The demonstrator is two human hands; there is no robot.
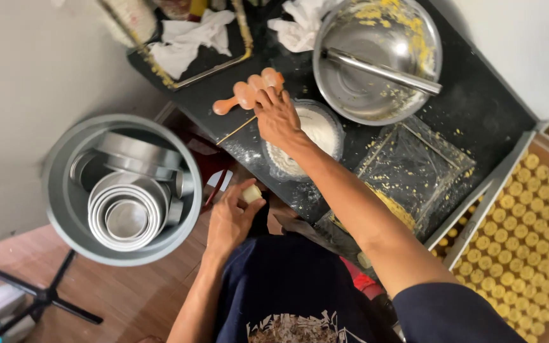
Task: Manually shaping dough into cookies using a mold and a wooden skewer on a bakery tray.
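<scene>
My right hand [277, 116] reaches across the black table [478, 95] and its fingers rest on a wooden press mould [244, 95] with a rounded handle. Just under that hand stands a small bowl of white flour [321, 127]. My left hand [230, 219] is near my body, below the table edge, pinching a small pale ball of dough [251, 192].
A large steel bowl [376, 57] with a metal rod and yellow crumbs sits at the back. A plastic-lined tray [414, 171] holds yellow dough. Trays [535, 235] at right carry several rows of yellow pieces. A grey bucket [58, 203] of nested tins stands at left. Crumpled cloths [189, 38] lie behind.
</scene>
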